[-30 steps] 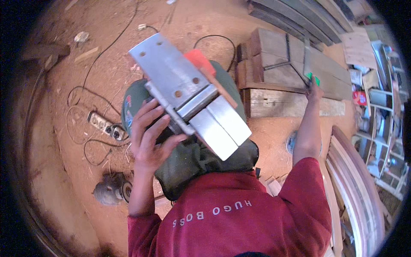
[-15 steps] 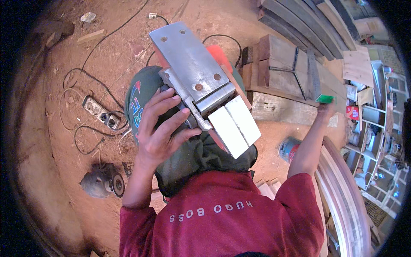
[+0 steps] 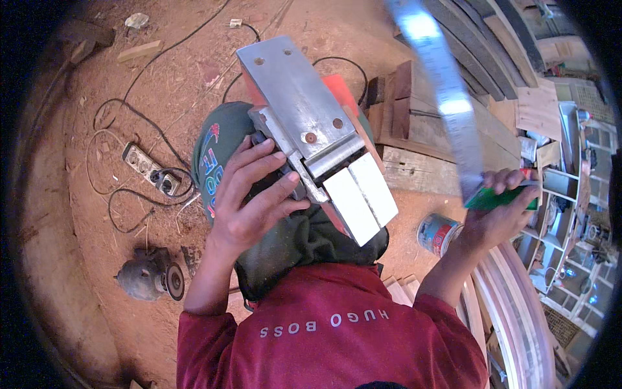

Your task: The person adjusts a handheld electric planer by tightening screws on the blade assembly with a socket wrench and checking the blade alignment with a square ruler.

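An electric hand planer (image 3: 291,91) lies upside down across my lap, with its flat metal sole and bright front plate facing up. Around its left side my left hand (image 3: 249,198) is closed, gripping the body with fingers along the edge. Out to the right, my right hand (image 3: 495,217) grips the green handle of a try square (image 3: 450,97). The marked metal blade points away from me, raised over the wooden boards (image 3: 414,152) and smeared by motion. My dark green trousers (image 3: 220,155) show beneath the planer.
On the ground at left are a power strip (image 3: 146,170) with cables and a grinder (image 3: 149,275). A paint tin (image 3: 437,233) stands right of my lap. Curved laminated wood (image 3: 518,318) lies near my right arm. Stacked planks (image 3: 447,45) and shelves (image 3: 557,214) are further right.
My right hand has lifted the try square from beside the boards and drawn it nearer, so its blade now shows in full. My left hand and the planer have shifted slightly right.
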A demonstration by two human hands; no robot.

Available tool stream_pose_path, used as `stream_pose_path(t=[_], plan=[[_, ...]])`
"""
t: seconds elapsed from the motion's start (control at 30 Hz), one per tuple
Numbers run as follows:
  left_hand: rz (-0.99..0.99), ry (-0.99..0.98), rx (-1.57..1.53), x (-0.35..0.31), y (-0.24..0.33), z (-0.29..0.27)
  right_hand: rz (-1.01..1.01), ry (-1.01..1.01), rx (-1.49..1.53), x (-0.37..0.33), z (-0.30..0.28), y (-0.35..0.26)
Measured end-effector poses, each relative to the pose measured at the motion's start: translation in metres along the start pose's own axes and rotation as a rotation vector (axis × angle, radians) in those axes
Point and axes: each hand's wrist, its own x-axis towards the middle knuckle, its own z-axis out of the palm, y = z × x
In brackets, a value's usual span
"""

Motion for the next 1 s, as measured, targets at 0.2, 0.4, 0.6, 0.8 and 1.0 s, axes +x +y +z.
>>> stream_pose_path(t=[0.2,0.4,0.6,0.8,1.0], plan=[[-0.010,0.007,-0.001,-0.001,-0.002,-0.003,0.066,-0.250,0.071,-0.056,0.036,0.000],[-0.027,-0.004,-0.008,0.001,-0.002,-0.003,0.041,-0.365,0.011,-0.068,0.042,-0.001],[-0.013,-0.010,-0.010,-0.001,-0.005,-0.002,0.032,-0.367,-0.013,-0.073,0.048,-0.001],[0.001,-0.028,-0.013,0.001,-0.005,-0.003,0.012,-0.394,-0.046,-0.076,0.052,0.000],[-0.003,-0.038,-0.034,0.000,-0.010,-0.007,0.015,-0.382,-0.004,-0.079,0.049,0.006]])
